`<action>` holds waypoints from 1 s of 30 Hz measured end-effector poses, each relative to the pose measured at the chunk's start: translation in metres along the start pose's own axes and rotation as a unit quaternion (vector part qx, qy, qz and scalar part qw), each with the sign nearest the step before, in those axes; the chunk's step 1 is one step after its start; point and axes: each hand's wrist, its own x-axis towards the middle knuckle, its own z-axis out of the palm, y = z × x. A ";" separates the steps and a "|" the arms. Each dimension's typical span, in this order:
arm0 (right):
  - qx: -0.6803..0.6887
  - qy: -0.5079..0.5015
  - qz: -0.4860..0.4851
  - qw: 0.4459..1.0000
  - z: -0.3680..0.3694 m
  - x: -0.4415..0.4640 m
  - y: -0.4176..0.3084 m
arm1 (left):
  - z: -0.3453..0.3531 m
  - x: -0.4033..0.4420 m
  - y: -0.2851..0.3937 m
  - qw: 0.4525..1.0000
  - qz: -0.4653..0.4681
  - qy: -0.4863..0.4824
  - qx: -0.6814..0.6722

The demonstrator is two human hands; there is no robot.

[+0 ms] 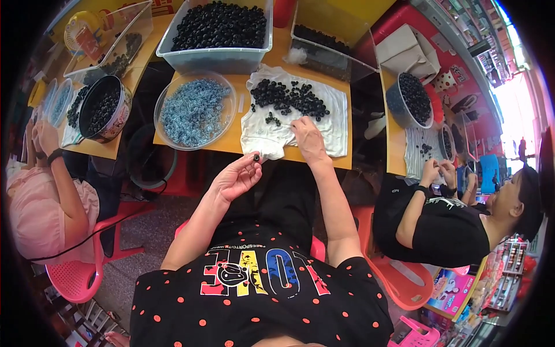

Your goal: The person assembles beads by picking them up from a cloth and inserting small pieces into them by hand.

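Note:
Between the thumb and fingertips of my left hand is a small black round part, held just off the table's front edge. My right hand rests on the white cloth, its fingers drawn together beside the pile of similar black parts. Whatever those right fingertips may be gripping is hidden. A small cluster of black parts lies apart from the pile, left of my right fingertips. To the left stands a round clear tub full of bluish clear small pieces.
A large plastic bin of black parts stands at the back, with another clear bin to its right. Co-workers sit on both sides: a person in pink at left, a person in black at right. A pink chair is at lower left.

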 end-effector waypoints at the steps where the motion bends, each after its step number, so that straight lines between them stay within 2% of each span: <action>1: 0.016 0.002 0.018 1.000 0.002 0.000 0.002 | 0.000 0.001 0.000 1.000 0.002 0.004 0.005; 6: 0.084 0.023 0.045 0.995 0.010 -0.003 0.016 | 0.003 0.004 0.002 1.000 0.002 -0.010 0.009; 8: 0.214 0.018 0.184 0.959 -0.003 -0.006 0.003 | 0.008 0.004 0.005 1.000 0.007 -0.024 0.015; 9: 0.395 0.028 0.249 0.884 -0.002 -0.011 -0.001 | 0.013 0.004 0.005 0.999 0.018 -0.022 0.029; 10: 0.395 0.025 0.251 0.883 0.000 -0.015 -0.004 | 0.018 0.003 0.005 0.999 0.028 -0.019 0.043; 12: 0.643 0.013 0.303 0.703 0.000 -0.024 -0.012 | 0.025 0.005 0.003 0.998 0.035 -0.014 0.054; 13: 0.678 0.014 0.310 0.666 -0.005 -0.026 -0.022 | 0.026 0.007 0.002 0.996 0.045 -0.024 0.068; 14: 0.678 0.012 0.311 0.665 -0.008 -0.028 -0.031 | 0.028 0.009 0.001 0.994 0.057 -0.034 0.083; 16: 0.720 -0.001 0.341 0.604 -0.012 -0.033 -0.047 | 0.031 0.012 0.000 0.994 0.061 -0.037 0.086; 21: 0.751 -0.022 0.327 0.573 -0.017 -0.039 -0.068 | 0.031 0.012 -0.005 0.990 0.112 -0.045 0.072; 27: 0.751 -0.007 0.271 0.602 -0.009 -0.045 -0.075 | 0.031 0.003 -0.006 0.989 0.117 -0.046 0.081; 29: 0.737 0.060 0.219 0.637 -0.003 -0.045 -0.082 | 0.034 0.001 -0.007 0.988 0.123 -0.042 0.087; 30: 0.737 0.059 0.219 0.636 -0.003 -0.045 -0.085 | 0.036 0.001 -0.008 0.987 0.126 -0.038 0.094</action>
